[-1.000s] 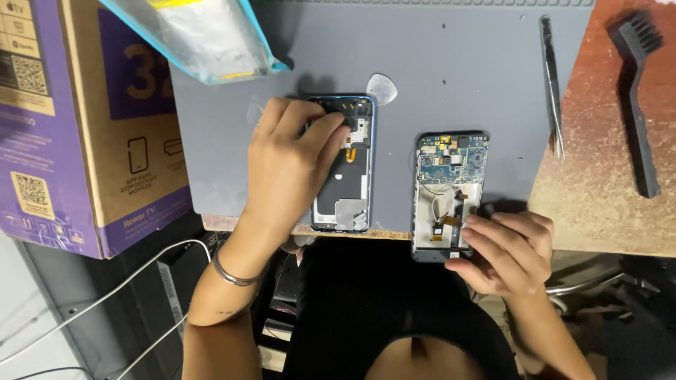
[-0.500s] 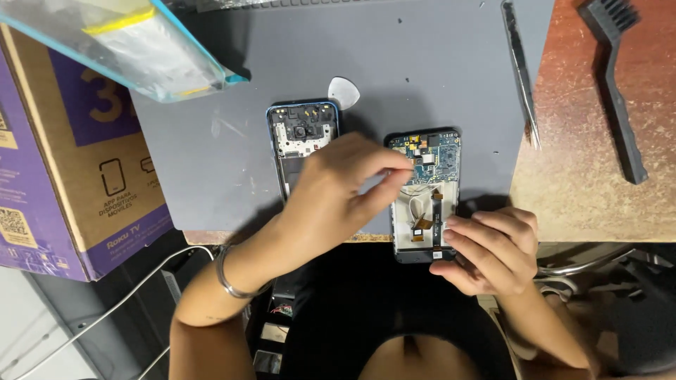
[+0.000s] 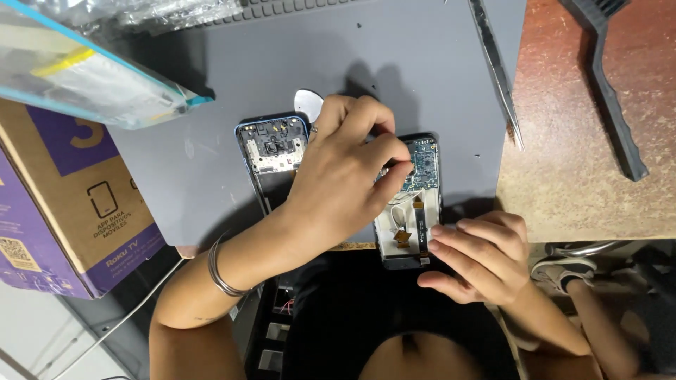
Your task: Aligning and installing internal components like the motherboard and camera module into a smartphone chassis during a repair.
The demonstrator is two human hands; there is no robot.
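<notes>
Right hand [image 3: 479, 257] braces opened phone [image 3: 412, 204] at its near edge so left hand [image 3: 345, 176], fingertips pinched, works the far circuit board [image 3: 424, 160].

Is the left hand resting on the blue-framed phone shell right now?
No: the left hand reaches over the opened phone with the exposed circuit board, beside the blue-framed phone shell.

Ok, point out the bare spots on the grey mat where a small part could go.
The widest bare patch of the grey mat is its top middle, between the plastic bag and the tweezers. A smaller one lies left of the back frame. Around the opened phone it is crowded: the left hand and right hand work there.
</notes>
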